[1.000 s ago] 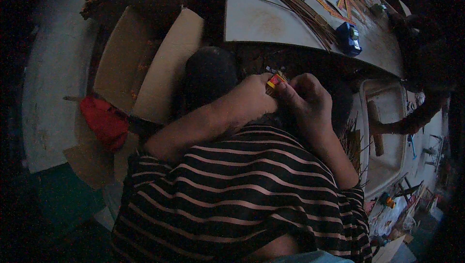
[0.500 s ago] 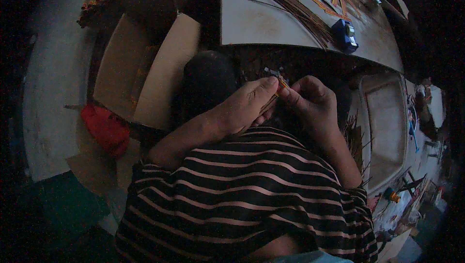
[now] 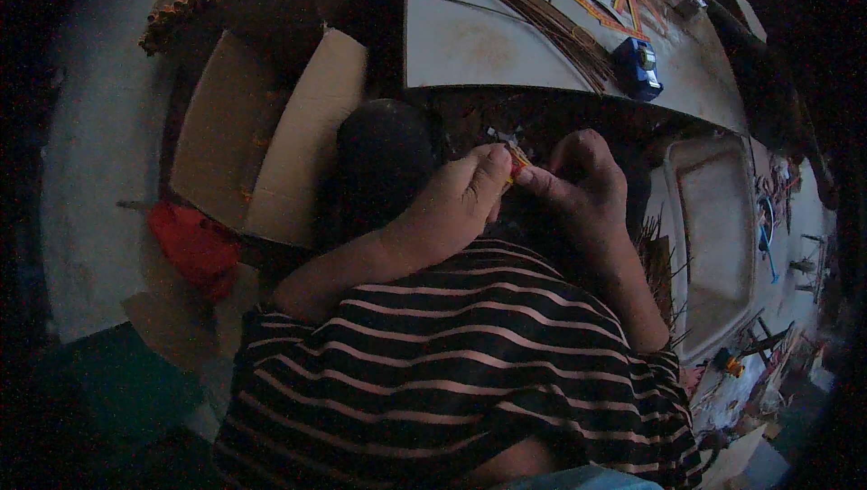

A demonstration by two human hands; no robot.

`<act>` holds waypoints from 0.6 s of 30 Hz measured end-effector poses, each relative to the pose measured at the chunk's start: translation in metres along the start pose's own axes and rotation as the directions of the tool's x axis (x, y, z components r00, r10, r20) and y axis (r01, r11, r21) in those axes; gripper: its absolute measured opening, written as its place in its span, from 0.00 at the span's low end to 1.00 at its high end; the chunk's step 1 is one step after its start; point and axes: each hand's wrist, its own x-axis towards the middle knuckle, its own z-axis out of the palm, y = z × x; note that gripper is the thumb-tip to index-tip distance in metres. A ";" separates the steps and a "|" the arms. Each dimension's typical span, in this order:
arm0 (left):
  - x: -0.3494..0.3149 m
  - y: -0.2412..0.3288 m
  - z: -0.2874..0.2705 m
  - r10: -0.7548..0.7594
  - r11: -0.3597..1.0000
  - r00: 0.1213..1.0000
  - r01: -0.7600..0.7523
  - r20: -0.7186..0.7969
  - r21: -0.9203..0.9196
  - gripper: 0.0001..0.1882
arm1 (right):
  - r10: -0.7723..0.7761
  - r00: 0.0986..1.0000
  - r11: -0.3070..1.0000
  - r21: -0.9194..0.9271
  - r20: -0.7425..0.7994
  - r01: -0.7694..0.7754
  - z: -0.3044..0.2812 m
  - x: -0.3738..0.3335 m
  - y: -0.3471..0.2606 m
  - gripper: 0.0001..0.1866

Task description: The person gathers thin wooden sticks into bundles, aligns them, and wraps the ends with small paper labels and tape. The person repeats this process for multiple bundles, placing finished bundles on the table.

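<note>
Above my lap, my left hand (image 3: 465, 190) is closed round a small bundle wrapped with a red and yellow paper band (image 3: 519, 161). Most of the bundle is hidden by the fingers; thin sticks showed below the band a moment ago. My right hand (image 3: 585, 185) meets it from the other side, its thumb pressed on the band and its fingers curled. Whether those fingers pinch the band's end cannot be made out. Small pale bits (image 3: 502, 135) show just beyond the fingertips.
Ahead, a pale table (image 3: 479, 47) carries long thin brown sticks (image 3: 542, 20), orange-edged paper strips (image 3: 623, 2) and a blue tape dispenser (image 3: 638, 68). An open cardboard box (image 3: 302, 147) and red cloth or bag (image 3: 191, 246) are at left. A whitish tub (image 3: 713, 237) stands right.
My right thumb has slid slightly along the band and its fingers have lifted a little. The sticks that showed under my left hand are now hidden. The view has shifted slightly.
</note>
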 end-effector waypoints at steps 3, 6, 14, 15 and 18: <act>0.001 -0.010 0.009 0.114 0.985 0.987 -0.098 -0.111 0.142 0.22 | 0.169 0.977 0.964 0.186 0.127 -0.191 -0.002 -0.007 -0.005 0.13; 0.008 -0.018 0.014 0.154 0.973 0.984 -0.135 -0.091 0.187 0.25 | 0.333 0.902 0.897 0.204 0.276 -0.393 -0.009 -0.005 -0.019 0.14; 0.007 -0.015 0.017 0.183 0.964 0.983 -0.177 -0.016 0.197 0.24 | 0.275 0.861 0.833 0.341 0.428 -0.435 -0.012 -0.007 0.003 0.15; 0.008 -0.020 0.017 0.239 0.954 0.971 -0.231 -0.016 0.192 0.24 | 0.247 0.868 0.835 0.360 0.430 -0.416 -0.012 -0.008 0.006 0.16; 0.010 -0.024 0.016 0.250 0.956 0.967 -0.254 0.047 0.143 0.24 | 0.240 0.854 0.798 0.406 0.462 -0.445 -0.012 -0.008 0.007 0.14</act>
